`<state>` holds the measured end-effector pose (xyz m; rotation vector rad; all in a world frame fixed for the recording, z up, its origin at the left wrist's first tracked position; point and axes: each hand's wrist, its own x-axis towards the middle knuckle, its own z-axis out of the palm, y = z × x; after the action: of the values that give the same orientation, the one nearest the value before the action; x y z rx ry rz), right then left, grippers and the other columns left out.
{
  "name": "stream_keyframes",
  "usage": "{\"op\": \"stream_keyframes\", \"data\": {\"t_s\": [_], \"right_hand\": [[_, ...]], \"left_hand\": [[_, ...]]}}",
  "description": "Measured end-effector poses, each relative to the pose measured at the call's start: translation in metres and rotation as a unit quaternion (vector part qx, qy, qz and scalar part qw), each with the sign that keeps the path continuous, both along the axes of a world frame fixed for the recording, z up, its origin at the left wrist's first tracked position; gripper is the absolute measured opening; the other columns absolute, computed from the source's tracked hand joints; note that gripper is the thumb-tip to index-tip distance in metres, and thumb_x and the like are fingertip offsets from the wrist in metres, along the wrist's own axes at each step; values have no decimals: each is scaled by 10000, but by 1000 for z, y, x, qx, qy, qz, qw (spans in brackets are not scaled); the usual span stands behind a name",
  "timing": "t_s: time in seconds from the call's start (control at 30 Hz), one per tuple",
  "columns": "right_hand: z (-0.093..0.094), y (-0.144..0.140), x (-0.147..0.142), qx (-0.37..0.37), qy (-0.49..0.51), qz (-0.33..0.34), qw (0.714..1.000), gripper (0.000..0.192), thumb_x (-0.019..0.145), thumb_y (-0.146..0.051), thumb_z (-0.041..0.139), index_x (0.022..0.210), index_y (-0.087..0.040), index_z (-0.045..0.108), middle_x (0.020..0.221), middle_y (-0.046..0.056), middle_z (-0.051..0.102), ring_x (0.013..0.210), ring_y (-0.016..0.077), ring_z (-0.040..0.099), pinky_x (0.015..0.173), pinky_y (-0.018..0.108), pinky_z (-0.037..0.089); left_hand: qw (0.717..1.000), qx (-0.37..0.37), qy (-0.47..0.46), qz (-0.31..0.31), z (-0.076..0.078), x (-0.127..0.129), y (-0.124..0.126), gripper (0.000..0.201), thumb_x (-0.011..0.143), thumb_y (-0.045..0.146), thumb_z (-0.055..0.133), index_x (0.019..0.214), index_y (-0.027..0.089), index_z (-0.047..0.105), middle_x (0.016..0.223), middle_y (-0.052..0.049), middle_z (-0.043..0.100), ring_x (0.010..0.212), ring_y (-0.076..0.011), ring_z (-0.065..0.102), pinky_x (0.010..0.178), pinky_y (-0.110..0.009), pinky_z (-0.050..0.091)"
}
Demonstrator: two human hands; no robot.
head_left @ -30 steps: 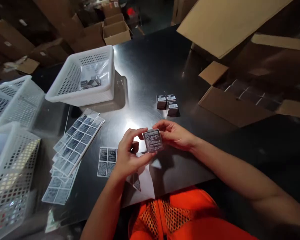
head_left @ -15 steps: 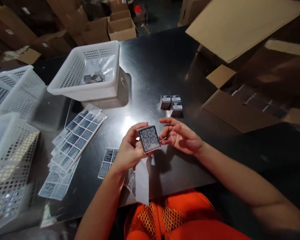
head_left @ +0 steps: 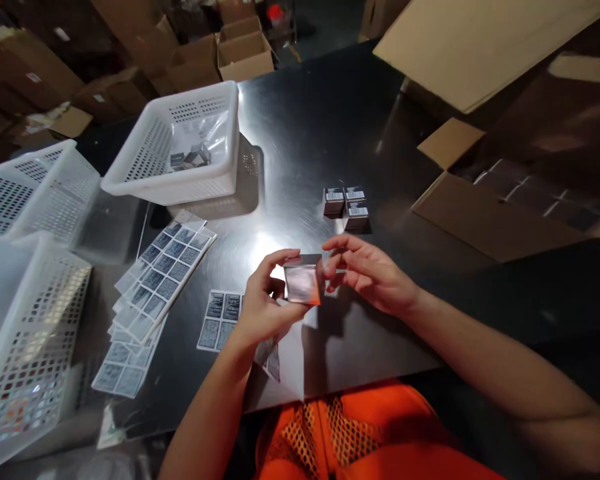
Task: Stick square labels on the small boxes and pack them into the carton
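Observation:
A small square box [head_left: 303, 283] is held in my left hand [head_left: 263, 297], thumb below and fingers at its upper left. The face toward me is glossy and reflects pink and orange light. My right hand [head_left: 373, 273] is just right of the box, its fingers apart and loosely curled; whether a fingertip touches the box I cannot tell. Three similar small boxes [head_left: 356, 217] with barcode labels stand together beyond my right hand. Sheets of square printed labels [head_left: 166, 272] lie fanned out on the left, and another label sheet [head_left: 223, 320] is partly hidden by my left forearm.
A white perforated basket [head_left: 180, 187] holding some small boxes stands at the back left. More white baskets [head_left: 35, 347] line the left side. An open cardboard carton [head_left: 480, 220] with boxes inside is on the right of the dark metal table [head_left: 300, 127].
The box has been turned in my left hand: its speckled printed face was toward me, and now a glossy face is. My right hand stays beside it with fingers spread.

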<state>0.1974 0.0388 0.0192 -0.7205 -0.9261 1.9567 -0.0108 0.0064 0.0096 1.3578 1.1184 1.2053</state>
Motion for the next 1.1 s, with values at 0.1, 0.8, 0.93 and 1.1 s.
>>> {"op": "stream_keyframes", "data": {"t_s": [0.1,0.8,0.93,1.1], "right_hand": [[-1,1,-3,-18,-59,-30,998,469,766,-542,887,1003,-204,665,782,-9,666,711,126,644,635,226,532],[-8,5,2,53,-46,85,994,655,680,-366,906,1245,-201,618,976,7,665,838,135,664,787,266,527],[24,9,31,215,-182,-91,955,484,689,-377,821,1096,-195,631,946,18,660,803,149,637,723,270,532],[74,28,120,358,-458,-390,714,416,664,-263,773,1058,-181,667,1050,66,709,979,242,664,971,420,540]], "left_hand": [[993,62,87,41,-1,2,0,608,579,88,813,1148,281,715,925,37,604,504,-16,368,411,-139,264],[987,41,147,56,-5,-2,-7,694,683,334,903,1329,286,655,1114,-17,694,462,-3,353,407,-144,304],[983,16,173,66,-4,-2,-4,826,700,536,888,1425,279,590,1198,-59,703,432,-17,364,396,-196,322],[974,42,214,64,0,-3,-5,743,740,622,821,1347,236,634,1082,-38,730,424,-43,386,421,-228,353]]}}
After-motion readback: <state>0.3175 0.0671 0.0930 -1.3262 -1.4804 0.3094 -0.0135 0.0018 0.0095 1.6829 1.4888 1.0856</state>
